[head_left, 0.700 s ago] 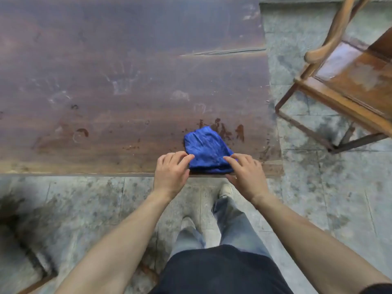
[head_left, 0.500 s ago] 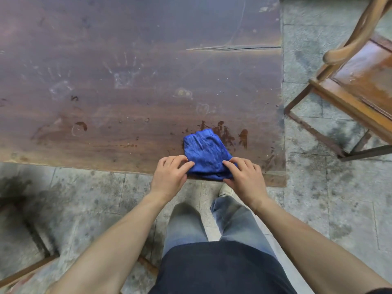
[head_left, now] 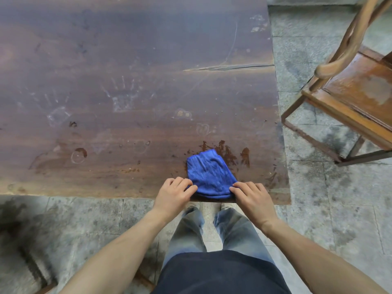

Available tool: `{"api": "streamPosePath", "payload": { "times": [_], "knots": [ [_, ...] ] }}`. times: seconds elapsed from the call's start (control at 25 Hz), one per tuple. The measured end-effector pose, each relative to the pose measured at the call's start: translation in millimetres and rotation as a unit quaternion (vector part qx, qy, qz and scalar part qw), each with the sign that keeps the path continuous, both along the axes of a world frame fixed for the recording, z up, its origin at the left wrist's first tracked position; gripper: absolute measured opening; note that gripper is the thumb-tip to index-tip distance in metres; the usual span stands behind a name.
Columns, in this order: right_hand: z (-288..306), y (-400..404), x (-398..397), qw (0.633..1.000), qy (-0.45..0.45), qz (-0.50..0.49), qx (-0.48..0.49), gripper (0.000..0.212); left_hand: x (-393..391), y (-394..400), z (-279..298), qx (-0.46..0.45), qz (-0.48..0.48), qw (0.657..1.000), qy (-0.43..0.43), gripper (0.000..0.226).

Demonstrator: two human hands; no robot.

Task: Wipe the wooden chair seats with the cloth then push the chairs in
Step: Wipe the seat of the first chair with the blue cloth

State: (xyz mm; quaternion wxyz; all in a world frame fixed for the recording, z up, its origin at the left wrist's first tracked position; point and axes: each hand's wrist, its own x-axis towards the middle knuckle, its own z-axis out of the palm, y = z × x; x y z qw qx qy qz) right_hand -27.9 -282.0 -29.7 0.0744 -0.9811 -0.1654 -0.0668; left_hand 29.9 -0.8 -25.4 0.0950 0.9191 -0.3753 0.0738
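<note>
A folded blue cloth lies at the near edge of the dark wooden table. The left hand and right hand, palms down with fingers curled, pinch its near corners.

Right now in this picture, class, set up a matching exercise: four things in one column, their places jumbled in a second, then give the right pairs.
Things:
1. blue cloth
2. wooden chair
3. left hand
4. right hand

Places:
A. on the floor, right of the table
B. on the cloth's left edge
C. on the table's near edge
D. on the cloth's right edge

Pairs: 1-C, 2-A, 3-B, 4-D
</note>
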Motion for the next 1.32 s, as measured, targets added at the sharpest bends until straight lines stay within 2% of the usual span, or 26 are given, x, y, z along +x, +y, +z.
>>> {"api": "streamPosePath", "payload": {
  "times": [0.12, 0.2, 0.32, 0.4, 0.48, 0.52, 0.68, 0.84, 0.96, 1.32],
  "knots": [
    [31.5, 9.5, 17.2, 0.99, 0.05, -0.087, 0.098, 0.016, 15.5, 1.6, 21.8, -0.096, 0.064, 0.987, 0.108, 0.017],
    [64.2, 13.5, 34.8, 0.967, 0.083, -0.155, 0.186, 0.016, 33.7, -4.5, 48.5, -0.19, 0.119, 0.955, 0.195, 0.015],
    [119.5, 16.2, 69.5, 0.891, 0.12, -0.245, 0.363, 0.009, 67.1, -21.0, 104.6, -0.326, 0.177, 0.874, 0.315, 0.01],
    [160.7, 15.5, 94.1, 0.83, 0.079, -0.258, 0.488, 0.013, 91.0, -35.6, 147.5, -0.419, 0.183, 0.817, 0.351, 0.009],
    [204.9, 13.6, 111.0, 0.778, 0.039, -0.23, 0.583, 0.014, 109.8, -48.3, 188.1, -0.478, 0.162, 0.794, 0.34, 0.01],
    [224.4, 12.2, 116.8, 0.767, 0.027, -0.215, 0.604, 0.013, 117.6, -54.0, 204.7, -0.494, 0.148, 0.791, 0.329, 0.01],
    [281.5, 4.0, 125.7, 0.756, -0.026, -0.182, 0.628, 0.015, 139.3, -77.5, 251.9, -0.525, 0.108, 0.797, 0.28, 0.017],
    [300.2, -8.1, 120.6, 0.765, -0.079, -0.195, 0.608, 0.023, 151.7, -101.6, 272.9, -0.537, 0.067, 0.799, 0.263, 0.018],
    [298.0, -23.1, 100.5, 0.755, -0.131, -0.244, 0.594, 0.023, 150.1, -127.4, 274.1, -0.527, 0.025, 0.799, 0.289, 0.021],
    [293.0, -127.5, -12.8, 0.684, -0.249, -0.399, 0.558, 0.029, 95.2, -278.6, 268.6, -0.445, -0.129, 0.796, 0.389, 0.027]
  ]
}}
